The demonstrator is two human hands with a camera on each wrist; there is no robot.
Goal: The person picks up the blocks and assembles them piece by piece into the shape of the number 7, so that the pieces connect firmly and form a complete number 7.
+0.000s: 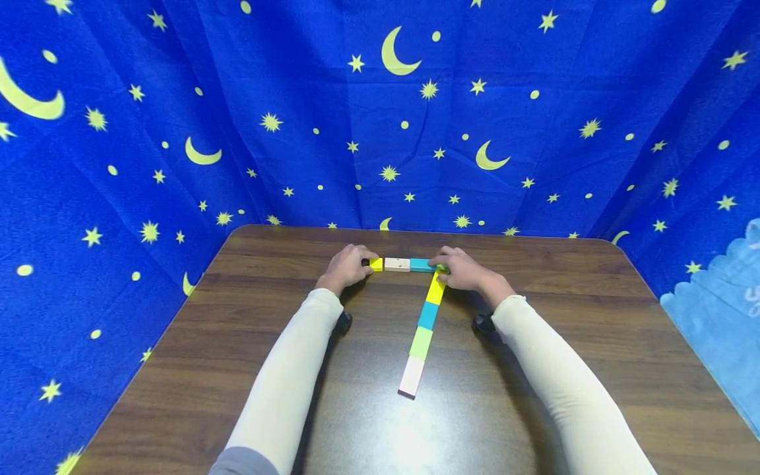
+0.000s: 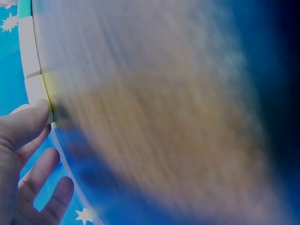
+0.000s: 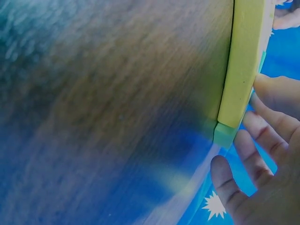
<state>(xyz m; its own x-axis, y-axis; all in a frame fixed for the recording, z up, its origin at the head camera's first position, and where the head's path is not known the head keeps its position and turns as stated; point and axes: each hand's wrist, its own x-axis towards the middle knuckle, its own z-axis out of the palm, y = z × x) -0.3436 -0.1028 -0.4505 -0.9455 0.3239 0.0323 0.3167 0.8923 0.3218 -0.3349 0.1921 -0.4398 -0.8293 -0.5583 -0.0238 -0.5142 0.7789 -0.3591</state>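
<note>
A line of coloured wooden blocks lies on the table, with a second line running from its right end toward me. My left hand (image 1: 347, 267) pinches the yellow block (image 1: 376, 264) at the far line's left end, thumb against its near side in the left wrist view. Beside that block, across a thin gap, is a white block (image 1: 396, 264), then a blue block (image 1: 420, 265). At the corner my right hand (image 1: 465, 269) pinches a green block (image 3: 225, 135), mostly covered by the fingers in the head view. A long yellow block (image 1: 436, 290) adjoins it on the near side.
Nearer me, the second line continues with a blue block (image 1: 428, 316), a light green block (image 1: 421, 343) and a pale pink block (image 1: 411, 377). The wooden table (image 1: 249, 297) ends at a blue star-patterned cloth (image 1: 332, 92) behind and at the sides.
</note>
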